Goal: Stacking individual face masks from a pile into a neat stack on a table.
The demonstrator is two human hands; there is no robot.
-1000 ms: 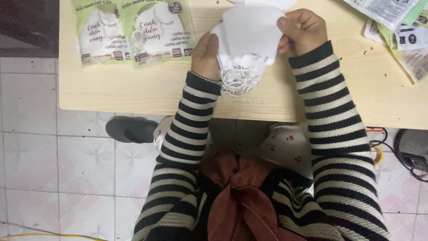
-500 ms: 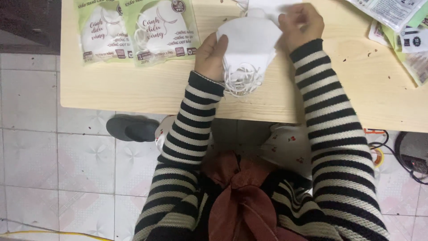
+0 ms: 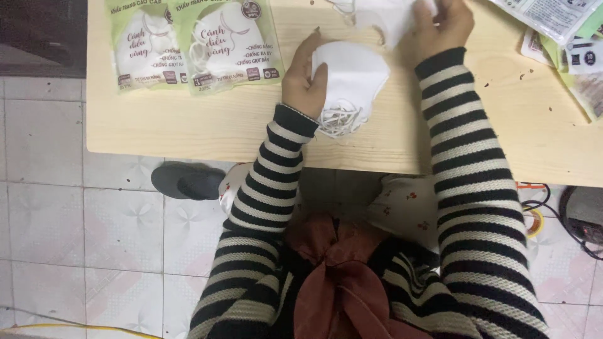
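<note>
White, soft fabric fills the grip of the left hand [image 3: 306, 81], whose fingers curl over the near edge of a stack of white face masks [image 3: 352, 78] lying on the pale wooden table [image 3: 207, 135], thumb tucked along the side and the elastic ear loops [image 3: 339, 118] spilling loose toward the table's front edge. The right hand [image 3: 440, 25] reaches further up the table, its fingers pinching a separate white mask [image 3: 383, 16] at the top of the view; how tightly they close is hard to tell. Those dangling loops look likely to snag or tangle if the stack is lifted, and the light grip could let the pile fan apart or slide off the edge. Both forearms, in striped sleeves, angle inward from the body, the left bent sharply, the right stretched longer. Two green mask packets [image 3: 195, 41] lie well to the left.
</note>
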